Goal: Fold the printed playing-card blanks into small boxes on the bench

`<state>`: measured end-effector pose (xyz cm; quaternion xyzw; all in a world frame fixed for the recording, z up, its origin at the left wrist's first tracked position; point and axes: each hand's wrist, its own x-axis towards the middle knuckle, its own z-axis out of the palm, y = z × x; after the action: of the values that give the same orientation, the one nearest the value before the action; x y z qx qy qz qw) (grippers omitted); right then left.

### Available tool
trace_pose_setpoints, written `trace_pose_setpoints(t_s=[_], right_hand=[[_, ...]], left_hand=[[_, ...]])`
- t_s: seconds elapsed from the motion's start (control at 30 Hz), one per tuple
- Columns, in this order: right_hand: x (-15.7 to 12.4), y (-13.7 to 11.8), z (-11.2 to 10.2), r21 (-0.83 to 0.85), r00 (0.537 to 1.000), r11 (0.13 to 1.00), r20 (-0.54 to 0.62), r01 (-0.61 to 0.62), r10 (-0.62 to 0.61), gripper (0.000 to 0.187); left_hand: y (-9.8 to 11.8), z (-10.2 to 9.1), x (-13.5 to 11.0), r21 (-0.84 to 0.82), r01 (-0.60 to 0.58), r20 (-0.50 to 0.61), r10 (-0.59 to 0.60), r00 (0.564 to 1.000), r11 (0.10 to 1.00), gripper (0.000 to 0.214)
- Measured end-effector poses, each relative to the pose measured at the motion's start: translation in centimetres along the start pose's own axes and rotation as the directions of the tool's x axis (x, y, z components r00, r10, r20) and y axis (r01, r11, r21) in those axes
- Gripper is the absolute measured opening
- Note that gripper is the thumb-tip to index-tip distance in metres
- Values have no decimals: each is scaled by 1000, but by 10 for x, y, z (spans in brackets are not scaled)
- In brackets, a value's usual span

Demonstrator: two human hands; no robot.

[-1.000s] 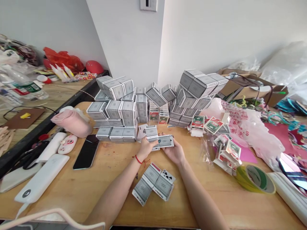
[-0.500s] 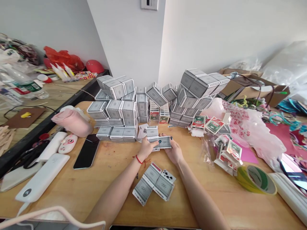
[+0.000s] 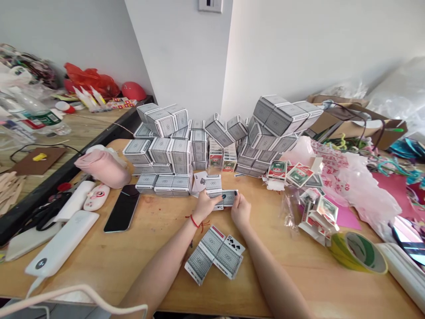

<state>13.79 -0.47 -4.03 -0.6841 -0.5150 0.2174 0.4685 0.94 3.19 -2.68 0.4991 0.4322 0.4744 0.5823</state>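
Broadly, table (image 3: pixel 179 221): wooden top under all the card work; both forearms reach forward over it.
Card blocks, left (image 3: pixel 161 153): stacked beyond the left hand, ending near the cards around it.
Loose packets (image 3: pixel 213 243): three, meeting at their edges, nearer the body than the hands, between the forearms; ten of spades sticking out.
Left hand (image 3: pixel 204 206): grasping, thumb over the left part of the card packet; fingers beneath mostly hidden.
Right hand (image 3: pixel 241 210): grasping the packet's right end, thumb on top; fingers underneath not clear.
Card packet (image 3: pixel 229 198): back up, between the two thumbs, long axis roughly left to right, across the line of the forearms; both hands touch it, neither nearer.
Spade card (image 3: pixel 199 180): face up, just beyond the left hand, partly covered by face-down cards (image 3: pixel 214 181); whether gripped, cannot tell.
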Motion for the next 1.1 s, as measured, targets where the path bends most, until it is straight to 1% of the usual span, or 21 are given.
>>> trace_pose_setpoints(t_s=[0.07,0.13,0.2,0.23,0.27,0.33,0.4,0.43,0.5,0.57,0.6,0.67,0.73,0.83,0.9,0.97,1.03,1.1], right_hand=[[-2,-3,-1,-52,999,998,-15,31,-32,42],[-2,-3,-2,-4,999,1000,-34,11,-11,41],[1,-1,-5,135,996,988,-26,-77,81,41],[3,1,-6,224,991,966,-6,-132,137,40],[6,4,-8,307,982,935,-10,-175,187,40],[12,10,-13,443,968,873,-40,-204,246,38],[18,16,-17,565,958,802,-69,-192,278,38],[21,18,-18,607,960,772,-47,-191,275,38],[25,20,-22,665,967,716,36,-211,252,38],[27,20,-25,699,966,670,139,-251,217,37],[28,20,-27,709,961,649,192,-277,200,36],[28,19,-30,723,944,610,281,-325,170,35],[28,20,-33,735,931,578,333,-355,147,35],[29,20,-33,758,932,551,343,-349,119,37],[29,19,-33,762,935,552,338,-338,107,38],[30,18,-33,759,935,556,339,-338,106,37],[31,17,-34,760,924,537,366,-366,112,30],[31,17,-34,768,898,480,427,-424,109,24]], left_hand=[[2,1,-1,10,-19,-21,19,1000,1000,34],[3,0,-3,42,-45,-63,48,997,998,29],[4,-1,-7,103,-87,-96,97,991,991,28],[4,-3,-9,144,-118,-97,132,987,983,31],[4,-4,-11,192,-163,-84,181,980,968,33],[4,-8,-12,331,-278,-47,310,950,902,27],[4,-12,-10,503,-361,15,410,912,785,22],[4,-13,-7,575,-381,37,442,896,724,23],[1,-16,-2,677,-385,44,488,872,627,28],[-4,-19,4,732,-363,31,504,863,576,36],[-7,-21,6,745,-350,31,495,869,568,37],[-13,-24,9,751,-317,20,460,888,579,36],[-16,-27,10,747,-299,13,437,899,594,32],[-16,-28,9,762,-295,21,433,901,576,28],[-14,-27,8,776,-298,29,440,897,555,28],[-12,-26,7,772,-303,26,450,893,558,27],[-10,-25,5,753,-313,10,466,885,578,28],[-9,-25,4,733,-324,-21,496,868,598,31]])
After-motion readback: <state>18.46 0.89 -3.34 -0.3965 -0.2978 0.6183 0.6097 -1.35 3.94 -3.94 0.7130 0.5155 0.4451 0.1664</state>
